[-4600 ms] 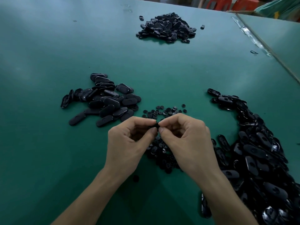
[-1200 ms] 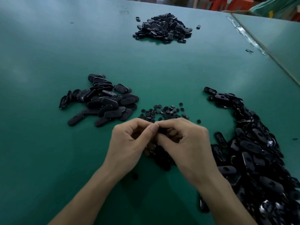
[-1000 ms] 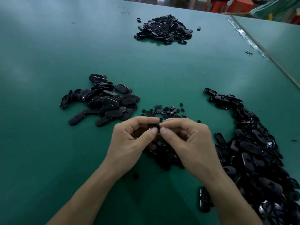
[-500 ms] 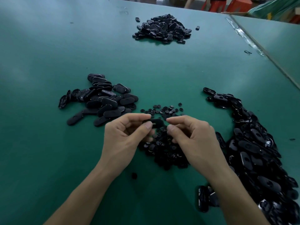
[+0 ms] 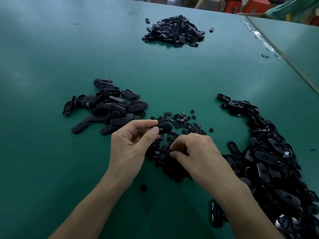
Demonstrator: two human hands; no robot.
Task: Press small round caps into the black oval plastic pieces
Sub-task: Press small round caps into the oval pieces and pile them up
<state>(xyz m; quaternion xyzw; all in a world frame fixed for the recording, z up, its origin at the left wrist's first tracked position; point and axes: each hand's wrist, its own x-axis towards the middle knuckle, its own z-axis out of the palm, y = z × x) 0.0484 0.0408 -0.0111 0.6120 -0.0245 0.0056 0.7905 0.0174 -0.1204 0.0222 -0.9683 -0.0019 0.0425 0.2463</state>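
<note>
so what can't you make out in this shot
Head view only.
Whether the right hand pinches a cap: its curled fingers hide the tips over the cap pile.
Whether the oval piece held by the left hand has a cap seated: too small, dark.
The right pile's extent: cut off by the right and bottom edges.
Details of the far pile: too small.
</note>
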